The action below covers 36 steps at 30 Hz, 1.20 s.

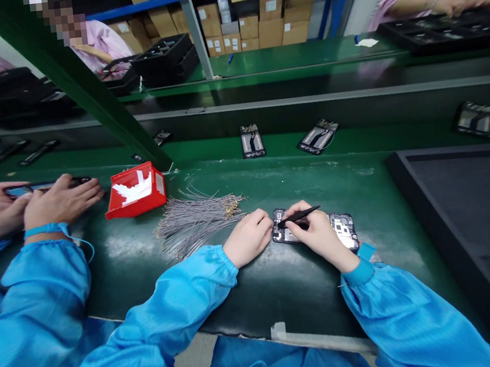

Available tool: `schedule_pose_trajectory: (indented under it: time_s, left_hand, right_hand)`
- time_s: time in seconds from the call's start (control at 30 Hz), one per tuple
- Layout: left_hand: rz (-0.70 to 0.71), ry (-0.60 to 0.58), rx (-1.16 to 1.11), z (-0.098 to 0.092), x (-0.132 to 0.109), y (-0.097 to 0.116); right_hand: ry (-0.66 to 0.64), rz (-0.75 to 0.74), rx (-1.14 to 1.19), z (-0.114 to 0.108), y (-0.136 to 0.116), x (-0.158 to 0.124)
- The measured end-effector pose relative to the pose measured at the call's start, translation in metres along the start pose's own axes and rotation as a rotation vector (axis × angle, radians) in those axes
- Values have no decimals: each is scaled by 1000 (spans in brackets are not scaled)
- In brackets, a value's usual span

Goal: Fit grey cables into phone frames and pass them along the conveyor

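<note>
My right hand [320, 237] grips a slim black spudger [303, 215], its working end low over the left part of an opened phone [344, 228]. Circuit boards and shields show on the phone, which lies flat on the green bench; my right hand covers its middle. My left hand [251, 238] rests at the phone's left end with curled fingers, the fingertips against or very near its edge. Whether anything is pinched there is hidden. Just left of that hand lies a loose bundle of thin grey cables [199, 220] with gold-coloured ends.
A red bin [158, 189] holds white paper strips. At left, a co-worker's hands [52, 201] hold another phone. Opened phones [252, 142] lie along the back strip. A large black tray [407, 190] stands at right. A green post [101, 105] slants down at left. People in pink work opposite.
</note>
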<state>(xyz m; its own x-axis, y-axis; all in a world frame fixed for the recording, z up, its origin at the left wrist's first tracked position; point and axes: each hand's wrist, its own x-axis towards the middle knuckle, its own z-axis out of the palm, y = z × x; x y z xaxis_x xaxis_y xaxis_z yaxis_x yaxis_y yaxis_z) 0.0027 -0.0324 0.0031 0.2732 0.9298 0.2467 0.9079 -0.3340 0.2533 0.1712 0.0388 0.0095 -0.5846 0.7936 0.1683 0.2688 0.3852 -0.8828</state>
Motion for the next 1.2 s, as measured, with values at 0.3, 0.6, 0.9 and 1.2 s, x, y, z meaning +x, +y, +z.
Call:
schedule_pose_trajectory:
  time_s: [0.3,0.6,0.9,1.2]
  left_hand:
    - [43,17,52,-1,-1,1]
    - [50,19,61,0,-1,0]
    - [48,10,53,-2,0,2]
    - [30,-18,3,-1,0,3]
  right_hand:
    - [-28,16,17,1,2,1]
    - [-44,-4,-1,1,2,0]
    - [-53,-130,-73,2,0,-3]
    - [-95,-374,-242,9,0,-9]
